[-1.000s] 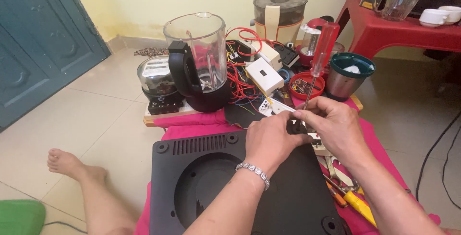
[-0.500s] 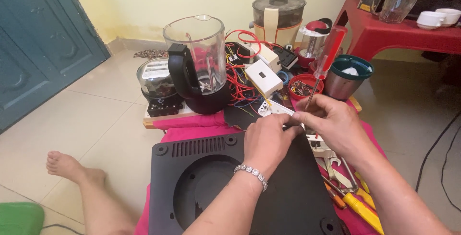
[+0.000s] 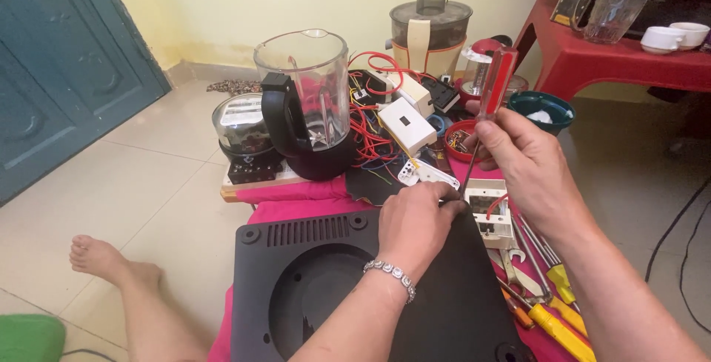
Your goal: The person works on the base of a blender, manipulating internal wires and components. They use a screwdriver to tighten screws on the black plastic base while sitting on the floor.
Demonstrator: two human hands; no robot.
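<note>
My right hand [image 3: 529, 162] grips a screwdriver with a clear red handle [image 3: 495, 81], held upright with its tip down at the far right corner of a black appliance base [image 3: 355, 288]. My left hand [image 3: 418, 221] rests on that corner, fingers pinched beside the screwdriver tip; a silver bracelet [image 3: 389, 275] circles the wrist. The base lies flat on a pink cloth [image 3: 296, 193] and shows a round recess and vent slots.
Behind the base stand a blender jug [image 3: 307, 103], a glass-domed meter [image 3: 241, 136], white electrical boxes with red wires [image 3: 404, 121] and a juicer [image 3: 429, 25]. Yellow-handled screwdrivers and pliers [image 3: 544, 295] lie at right. A red table [image 3: 615, 58] stands beyond. My bare foot [image 3: 104, 262] rests on the tiles.
My right hand has raised the screwdriver from lying low to standing upright, its tip now at the base's corner. My left hand stays on that corner.
</note>
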